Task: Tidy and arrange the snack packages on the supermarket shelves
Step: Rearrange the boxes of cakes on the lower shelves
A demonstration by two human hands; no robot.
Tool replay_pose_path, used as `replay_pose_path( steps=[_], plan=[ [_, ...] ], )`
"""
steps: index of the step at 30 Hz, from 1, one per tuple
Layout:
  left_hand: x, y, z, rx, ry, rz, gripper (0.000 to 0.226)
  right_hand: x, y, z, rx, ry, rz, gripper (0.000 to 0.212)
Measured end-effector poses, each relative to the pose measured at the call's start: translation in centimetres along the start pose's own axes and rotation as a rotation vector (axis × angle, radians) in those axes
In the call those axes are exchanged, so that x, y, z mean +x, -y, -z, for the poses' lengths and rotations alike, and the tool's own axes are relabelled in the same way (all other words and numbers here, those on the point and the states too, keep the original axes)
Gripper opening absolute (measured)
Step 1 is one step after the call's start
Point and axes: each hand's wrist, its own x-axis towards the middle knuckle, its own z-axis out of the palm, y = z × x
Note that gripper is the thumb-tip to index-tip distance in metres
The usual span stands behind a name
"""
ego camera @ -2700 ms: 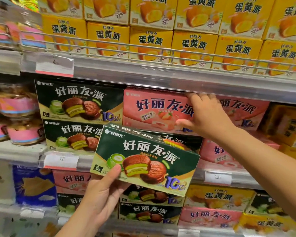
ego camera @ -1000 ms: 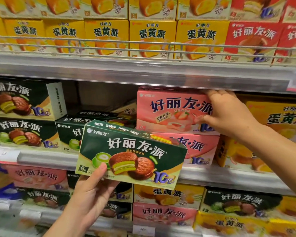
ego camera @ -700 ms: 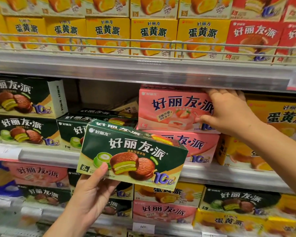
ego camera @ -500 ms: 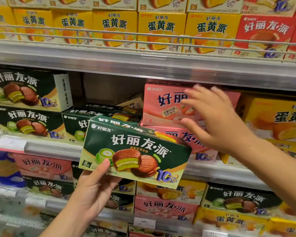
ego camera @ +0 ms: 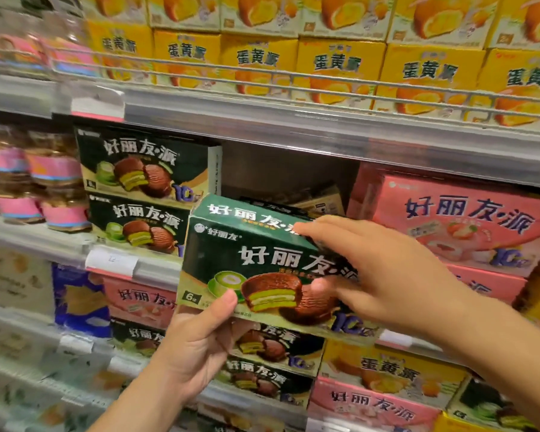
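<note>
I hold a green pie box [ego camera: 247, 254] in front of the middle shelf, tilted slightly down to the right. My left hand [ego camera: 194, 347] grips its lower left corner from below, thumb on the front face. My right hand [ego camera: 384, 275] grips the box's right end, fingers over the top edge and thumb on the front. Two matching green boxes [ego camera: 144, 173] stand stacked on the shelf to the left. Pink pie boxes [ego camera: 455, 222] stand stacked on the right. Between them is a gap with flat-lying boxes [ego camera: 312, 204] at the back.
Yellow boxes [ego camera: 337, 63] fill the upper shelf behind a wire rail. The shelf edge strip [ego camera: 293, 129] runs just above the gap. Pink-banded cups [ego camera: 28, 182] stand at far left. The lower shelf [ego camera: 262, 397] holds green, pink and yellow boxes.
My right hand has let go of the pink box and moved left onto the green box's right end. The green box has risen towards the gap. The view has swung left.
</note>
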Motion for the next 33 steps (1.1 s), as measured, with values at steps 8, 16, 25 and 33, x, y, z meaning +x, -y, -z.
replay_pose_path(
  steps=[8,16,25,33],
  plan=[
    [5.4,-12.2,4.9,0.723,0.149,-0.601,0.062,6.0,2.7,0.1,-0.271,-0.208,-0.110,0.072],
    [10.5,-19.1,3.9,1.627,0.190,-1.123,0.050,8.6,3.0,-0.3,-0.347,-0.146,-0.312,0.069],
    [14.5,-21.3,4.3,2.035,0.013,-1.074,0.065,9.2,1.9,-0.9,-0.466,-0.053,-0.335,0.076],
    [14.4,-21.9,4.4,1.944,0.036,-1.028,0.059,9.0,0.6,-1.4,-0.443,-0.028,-0.415,0.071]
  ],
)
